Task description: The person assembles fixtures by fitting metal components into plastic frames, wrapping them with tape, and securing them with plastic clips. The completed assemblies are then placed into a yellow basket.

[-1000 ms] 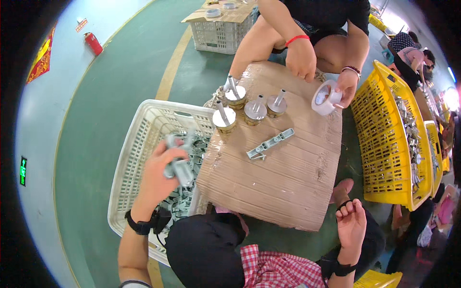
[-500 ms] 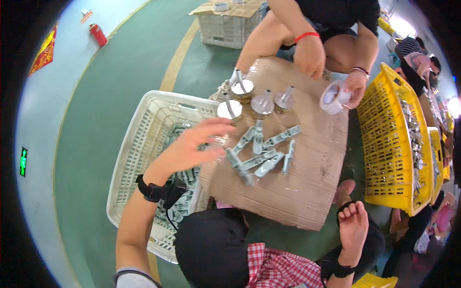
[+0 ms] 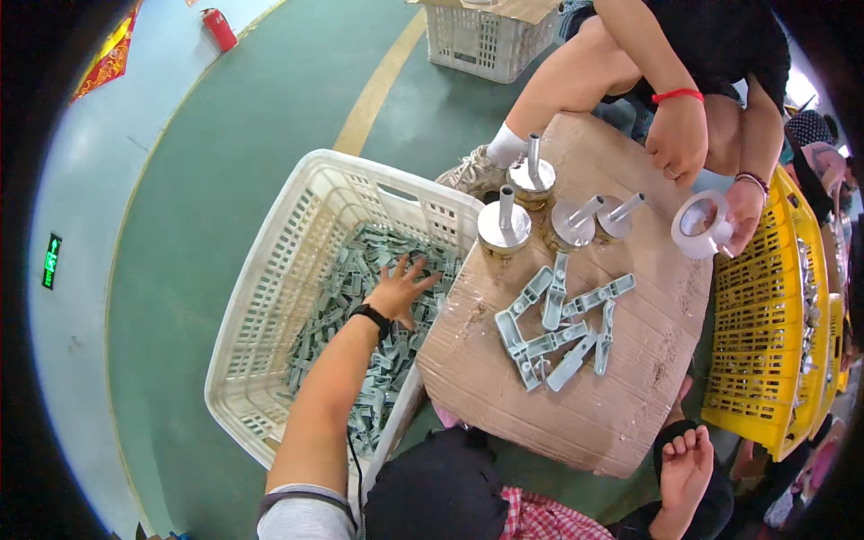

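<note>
My left hand [image 3: 400, 292] reaches down into a white plastic basket [image 3: 261, 261], its fingers spread over a heap of small pale grey-green plastic parts [image 3: 364, 346]. Palm up, my right hand [image 3: 686, 468] rests by my dark-clothed knee, fingers loosely bent, with nothing visible in it. Between them lies a brown cardboard sheet [image 3: 486, 378]. Several longer grey-green plastic pieces [image 3: 571, 360] form a loose group on it. Behind these stand several round metal pieces [image 3: 504, 227] with flat shiny tops and upright or tilted tubes.
Across the cardboard, another person's hand [image 3: 742, 211] holds a roll of clear tape [image 3: 702, 225]; their other hand [image 3: 677, 144] is near the cardboard's far edge. A yellow basket [image 3: 756, 333] of metal parts stands at right. Another white crate [image 3: 486, 45] stands behind.
My left hand has moved from above the cardboard's left edge down into the white basket, fingers spreading. The view has shifted. My right hand stays by my knee.
</note>
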Available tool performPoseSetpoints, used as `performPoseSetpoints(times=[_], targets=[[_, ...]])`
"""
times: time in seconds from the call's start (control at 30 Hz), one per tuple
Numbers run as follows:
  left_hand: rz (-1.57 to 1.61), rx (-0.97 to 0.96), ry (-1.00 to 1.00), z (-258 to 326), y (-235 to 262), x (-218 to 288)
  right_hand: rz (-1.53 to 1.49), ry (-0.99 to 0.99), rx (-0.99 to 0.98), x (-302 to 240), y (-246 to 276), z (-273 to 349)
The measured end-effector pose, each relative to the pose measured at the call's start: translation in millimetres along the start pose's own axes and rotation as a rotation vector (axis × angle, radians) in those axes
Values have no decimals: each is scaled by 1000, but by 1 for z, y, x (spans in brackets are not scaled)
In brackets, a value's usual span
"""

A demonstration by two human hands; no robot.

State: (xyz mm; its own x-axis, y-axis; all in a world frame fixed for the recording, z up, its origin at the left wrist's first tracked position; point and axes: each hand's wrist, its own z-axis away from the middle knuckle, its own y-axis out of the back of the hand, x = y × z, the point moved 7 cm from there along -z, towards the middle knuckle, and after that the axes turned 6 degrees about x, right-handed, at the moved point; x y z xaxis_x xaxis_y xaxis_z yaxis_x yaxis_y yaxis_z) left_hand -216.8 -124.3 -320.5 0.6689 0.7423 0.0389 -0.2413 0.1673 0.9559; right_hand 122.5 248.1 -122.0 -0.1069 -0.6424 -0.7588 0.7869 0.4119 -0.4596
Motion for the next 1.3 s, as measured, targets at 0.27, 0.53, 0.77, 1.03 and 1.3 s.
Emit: performPoseSetpoints(times=[0.27, 0.53, 0.77, 1.03, 1.3], targets=[[310, -14, -2, 29, -32, -16, 26, -2, 2, 0, -12, -2], [594, 149, 271, 94, -51, -24, 2, -13, -29, 2, -16, 6], [846, 278, 431, 139, 25, -34, -45, 29, -68, -13, -5, 13], [869, 584, -123, 131, 254, 77, -61, 11, -75, -13, -6, 19], [592, 176, -374, 41, 247, 182, -84, 31, -58, -20, -1, 21]])
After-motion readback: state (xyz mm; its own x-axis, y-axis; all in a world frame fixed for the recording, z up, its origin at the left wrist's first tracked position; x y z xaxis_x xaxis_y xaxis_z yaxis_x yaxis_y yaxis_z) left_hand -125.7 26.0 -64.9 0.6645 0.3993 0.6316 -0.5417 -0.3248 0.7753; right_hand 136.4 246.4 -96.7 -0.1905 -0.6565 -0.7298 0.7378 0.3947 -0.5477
